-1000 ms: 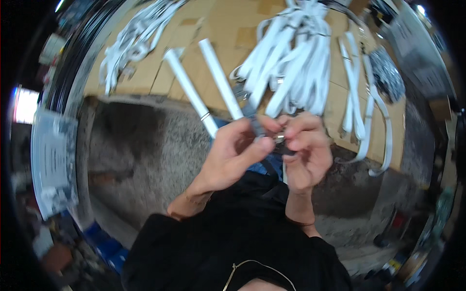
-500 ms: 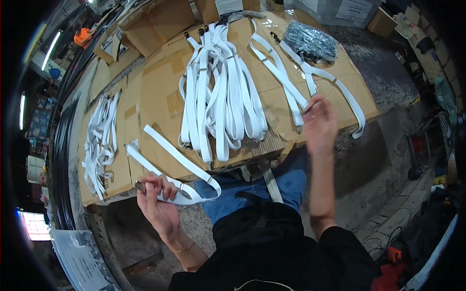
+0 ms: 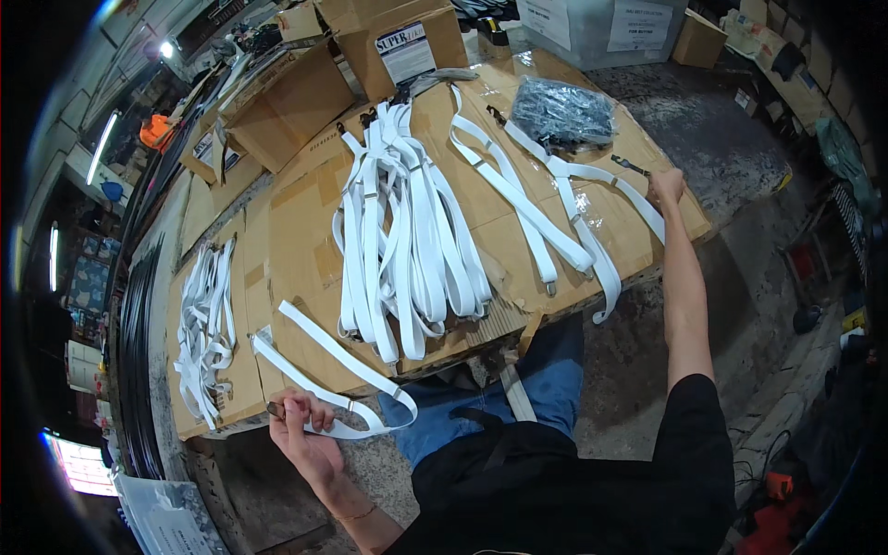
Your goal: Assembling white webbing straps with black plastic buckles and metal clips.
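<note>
White elastic suspenders with metal sliders lie over the cardboard-covered table. My left hand (image 3: pixel 310 439) is at the near left edge, fingers closed round the end of a looped white suspender strap (image 3: pixel 342 361), with a small brownish clip (image 3: pixel 275 409) poking out beside the thumb. Stretched out to the right, my right hand (image 3: pixel 666 188) is closed on a small dark clip-like piece (image 3: pixel 631 166), just above a strap of a Y-shaped suspender (image 3: pixel 578 173). Its fingertips are partly hidden. A big bundle of white suspenders (image 3: pixel 407 231) lies in the middle, dark clips at its far end.
A smaller pile of white straps (image 3: pixel 205 324) lies at the left. A clear plastic bag of dark pieces (image 3: pixel 562 111) sits at the far right of the table. Cardboard boxes (image 3: pixel 407 55) and a grey bin (image 3: pixel 601 32) stand behind. Long black rods (image 3: pixel 139 342) line the left.
My right hand has moved right and away from me, carrying the dark piece off the strap ends. My left hand keeps its grip on the strap end. The view has shifted.
</note>
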`<state>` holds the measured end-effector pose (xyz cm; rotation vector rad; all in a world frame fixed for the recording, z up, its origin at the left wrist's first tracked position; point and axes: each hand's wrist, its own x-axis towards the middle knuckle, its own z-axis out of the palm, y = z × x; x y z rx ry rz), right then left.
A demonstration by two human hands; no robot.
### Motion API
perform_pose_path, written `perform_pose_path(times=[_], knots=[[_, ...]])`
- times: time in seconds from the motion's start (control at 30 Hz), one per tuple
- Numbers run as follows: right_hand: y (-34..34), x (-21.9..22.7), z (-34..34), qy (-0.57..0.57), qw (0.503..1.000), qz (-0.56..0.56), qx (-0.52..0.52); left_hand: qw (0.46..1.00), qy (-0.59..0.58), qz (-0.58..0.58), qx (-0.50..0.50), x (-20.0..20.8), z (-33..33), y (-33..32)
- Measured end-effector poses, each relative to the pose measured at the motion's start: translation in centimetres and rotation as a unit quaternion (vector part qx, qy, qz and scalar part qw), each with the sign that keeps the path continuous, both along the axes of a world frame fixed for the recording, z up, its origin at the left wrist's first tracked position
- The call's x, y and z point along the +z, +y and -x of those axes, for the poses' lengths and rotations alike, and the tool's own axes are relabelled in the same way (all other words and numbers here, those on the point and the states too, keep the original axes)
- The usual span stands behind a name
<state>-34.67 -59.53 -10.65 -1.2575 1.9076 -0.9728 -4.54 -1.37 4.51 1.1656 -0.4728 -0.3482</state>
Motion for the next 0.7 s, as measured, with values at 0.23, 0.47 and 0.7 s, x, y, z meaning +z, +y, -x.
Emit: perform_pose_path(times=[0.23,0.47,0.7], knots=[[0.0,1.0,-1.0,0.185,0.982,0.03,0.016,1.0,-0.012,-0.022,0.01,0.1,0.4,-1.5],[-0.1,-1.0,-1.1,0.151,0.972,0.174,0.036,0.996,0.027,0.083,-0.022,-0.3,-0.5,-1.4],[3.1,0.3,-12.2,0.117,0.901,0.262,0.325,0.996,-0.011,0.087,0.035,-0.3,-1.1,-0.9]])
